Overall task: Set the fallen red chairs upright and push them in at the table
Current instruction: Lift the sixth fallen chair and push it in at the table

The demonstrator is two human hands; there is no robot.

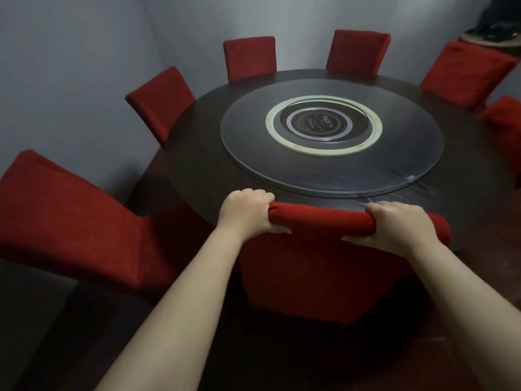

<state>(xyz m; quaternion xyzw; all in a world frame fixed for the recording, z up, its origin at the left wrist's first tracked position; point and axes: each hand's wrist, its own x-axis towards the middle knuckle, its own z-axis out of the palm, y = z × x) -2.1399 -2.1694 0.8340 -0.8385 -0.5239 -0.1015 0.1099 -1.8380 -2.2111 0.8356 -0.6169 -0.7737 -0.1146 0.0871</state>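
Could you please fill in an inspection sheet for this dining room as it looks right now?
Surface: round dark table carrying a glass turntable.
Job's things: near red chair upright, its back at the table edge; left chair stands out from the table; five more around the far side.
Clutter: dark items in the far right corner, unclear.
Grips: left hand and right hand both closed on the near chair's top.
Cables: nothing seen.
Surroundings: plain grey walls.
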